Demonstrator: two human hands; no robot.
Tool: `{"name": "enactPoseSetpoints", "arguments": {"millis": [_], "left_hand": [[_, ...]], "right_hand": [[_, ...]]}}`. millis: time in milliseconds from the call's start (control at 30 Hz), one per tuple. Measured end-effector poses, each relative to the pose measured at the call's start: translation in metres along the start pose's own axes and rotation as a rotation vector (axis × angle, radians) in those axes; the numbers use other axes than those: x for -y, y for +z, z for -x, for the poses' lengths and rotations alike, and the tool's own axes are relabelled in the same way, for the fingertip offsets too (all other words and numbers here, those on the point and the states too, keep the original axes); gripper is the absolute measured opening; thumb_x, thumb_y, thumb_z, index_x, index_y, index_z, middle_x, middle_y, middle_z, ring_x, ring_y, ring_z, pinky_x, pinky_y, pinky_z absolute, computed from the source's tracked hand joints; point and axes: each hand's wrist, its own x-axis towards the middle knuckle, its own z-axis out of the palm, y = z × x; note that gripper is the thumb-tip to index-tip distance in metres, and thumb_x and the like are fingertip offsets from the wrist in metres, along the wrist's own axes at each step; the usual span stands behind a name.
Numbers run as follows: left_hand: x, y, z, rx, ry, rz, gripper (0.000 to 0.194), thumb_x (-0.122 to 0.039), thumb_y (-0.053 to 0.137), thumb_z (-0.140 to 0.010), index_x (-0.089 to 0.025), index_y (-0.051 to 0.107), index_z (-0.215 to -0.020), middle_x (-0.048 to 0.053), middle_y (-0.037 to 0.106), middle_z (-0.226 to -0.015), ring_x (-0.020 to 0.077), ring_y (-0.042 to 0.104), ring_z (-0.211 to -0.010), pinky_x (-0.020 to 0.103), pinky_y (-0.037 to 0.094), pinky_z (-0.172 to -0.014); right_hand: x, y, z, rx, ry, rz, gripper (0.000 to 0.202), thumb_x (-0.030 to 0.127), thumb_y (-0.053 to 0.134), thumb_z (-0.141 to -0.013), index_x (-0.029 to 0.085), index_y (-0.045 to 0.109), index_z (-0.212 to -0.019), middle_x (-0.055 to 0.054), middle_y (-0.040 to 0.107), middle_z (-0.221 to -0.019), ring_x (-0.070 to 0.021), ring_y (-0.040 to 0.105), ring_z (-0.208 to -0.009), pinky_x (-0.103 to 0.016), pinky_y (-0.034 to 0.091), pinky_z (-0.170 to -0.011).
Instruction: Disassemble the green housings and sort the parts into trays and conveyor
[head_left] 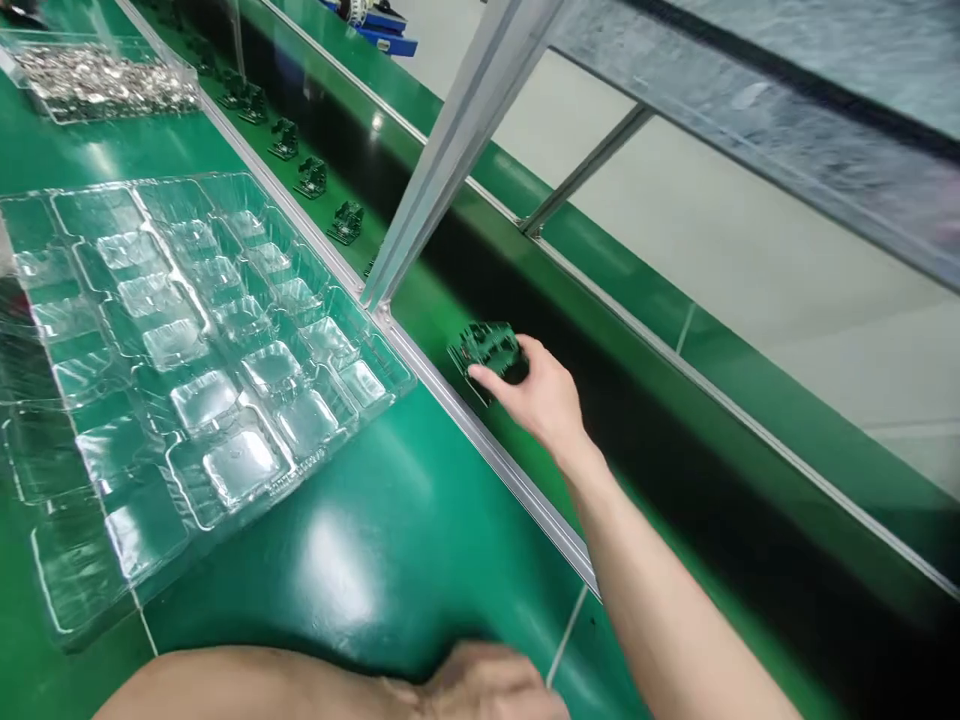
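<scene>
My right hand [544, 395] reaches over the conveyor belt and is closed on a small green circuit board assembly [487, 345], with the thumb on its near side and the fingers behind it. My left hand [491, 685] is low at the bottom edge, above the green table [405, 500]. Its fingers look curled, though motion smears them, and whatever may be inside is hidden. More circuit board assemblies [346, 222] stand in a row along the green belt [420, 310], farther up to the left.
Clear plastic trays [240, 460] with square pockets lie on the table at left. A clear bin of small shiny metal parts [112, 85] stands behind them. A metal post [450, 160] rises beside the belt, and an aluminium rail [480, 440] separates belt and table.
</scene>
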Motion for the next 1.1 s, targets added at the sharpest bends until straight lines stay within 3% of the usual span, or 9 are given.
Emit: {"name": "enactPoseSetpoints", "arguments": {"millis": [100,167,267,367,467,567,733,967,1100], "left_hand": [[-0.002,-0.025,0.002,-0.454,-0.147,0.092,0.035,-0.013,0.043,-0.083,-0.016,0.056,-0.116,0.015,0.065,-0.105,0.0242,0.062,-0.099,0.039,0.052,-0.09],[-0.004,-0.044,0.0,-0.592,-0.193,0.161,0.036,-0.018,0.037,-0.089,-0.014,0.049,-0.123,0.018,0.062,-0.111,0.025,0.06,-0.102,0.044,0.051,-0.092],[-0.011,-0.057,0.007,-0.423,-0.157,0.201,0.037,-0.028,0.037,-0.093,-0.013,0.049,-0.125,0.018,0.061,-0.117,0.0267,0.059,-0.108,0.049,0.047,-0.098],[-0.02,-0.05,0.031,-0.114,-0.081,0.196,0.038,-0.037,0.045,-0.092,-0.018,0.053,-0.124,0.015,0.061,-0.125,0.0271,0.056,-0.118,0.047,0.042,-0.106],[-0.031,-0.04,0.057,0.175,0.074,0.12,0.044,-0.038,0.049,-0.092,-0.02,0.049,-0.132,0.013,0.06,-0.13,0.0274,0.054,-0.123,0.05,0.034,-0.113],[-0.041,-0.036,0.074,0.269,0.12,0.08,0.04,-0.035,0.046,-0.094,-0.022,0.051,-0.131,0.011,0.065,-0.123,0.0251,0.058,-0.118,0.051,0.03,-0.115],[-0.053,-0.034,0.085,0.206,0.008,0.119,0.035,-0.033,0.048,-0.093,-0.023,0.056,-0.126,0.008,0.068,-0.118,0.022,0.061,-0.114,0.046,0.03,-0.116],[-0.065,-0.015,0.089,-0.059,-0.159,0.261,0.014,-0.029,0.057,-0.089,-0.021,0.067,-0.093,0.005,0.073,-0.095,0.0199,0.067,-0.099,0.041,0.044,-0.103],[-0.065,-0.014,0.09,-0.107,-0.181,0.263,0.01,-0.028,0.062,-0.086,-0.02,0.068,-0.087,0.004,0.073,-0.087,0.0189,0.069,-0.093,0.042,0.045,-0.103]], "right_hand": [[-0.034,-0.035,0.113,-0.161,-0.047,0.02,0.063,0.067,0.059,-0.08,0.019,0.056,-0.12,-0.011,0.067,-0.105,-0.0279,0.067,-0.094,-0.038,0.054,-0.08],[-0.043,-0.047,0.196,-0.168,-0.041,0.077,0.056,0.062,0.059,-0.082,0.021,0.055,-0.12,-0.01,0.068,-0.1,-0.0253,0.069,-0.085,-0.035,0.056,-0.07],[-0.03,-0.044,0.306,-0.02,0.071,0.159,0.047,0.053,0.058,-0.086,0.022,0.056,-0.121,-0.008,0.068,-0.097,-0.0218,0.068,-0.066,-0.033,0.053,-0.052],[0.0,-0.029,0.373,0.16,0.218,0.131,0.05,0.05,0.06,-0.086,0.018,0.054,-0.124,-0.011,0.066,-0.104,-0.0218,0.068,-0.061,-0.035,0.054,-0.049],[0.018,-0.022,0.406,0.183,0.328,-0.069,0.063,0.051,0.062,-0.085,0.017,0.044,-0.135,-0.014,0.062,-0.115,-0.0258,0.07,-0.074,-0.039,0.058,-0.057],[0.02,-0.02,0.43,0.064,0.386,-0.327,0.072,0.052,0.061,-0.086,0.02,0.031,-0.143,-0.017,0.055,-0.128,-0.026,0.068,-0.089,-0.04,0.061,-0.065],[0.019,0.004,0.461,-0.201,0.478,-0.585,0.055,0.043,0.053,-0.093,0.023,0.034,-0.141,-0.013,0.058,-0.12,-0.0124,0.057,-0.059,-0.032,0.058,-0.055],[0.027,0.029,0.463,-0.405,0.453,-0.561,0.056,0.035,0.057,-0.091,0.02,0.036,-0.141,-0.014,0.061,-0.117,-0.0127,0.058,-0.06,-0.031,0.058,-0.055],[0.027,0.031,0.462,-0.442,0.437,-0.567,0.055,0.034,0.058,-0.091,0.018,0.037,-0.14,-0.015,0.061,-0.119,-0.0128,0.059,-0.061,-0.03,0.057,-0.054]]}}
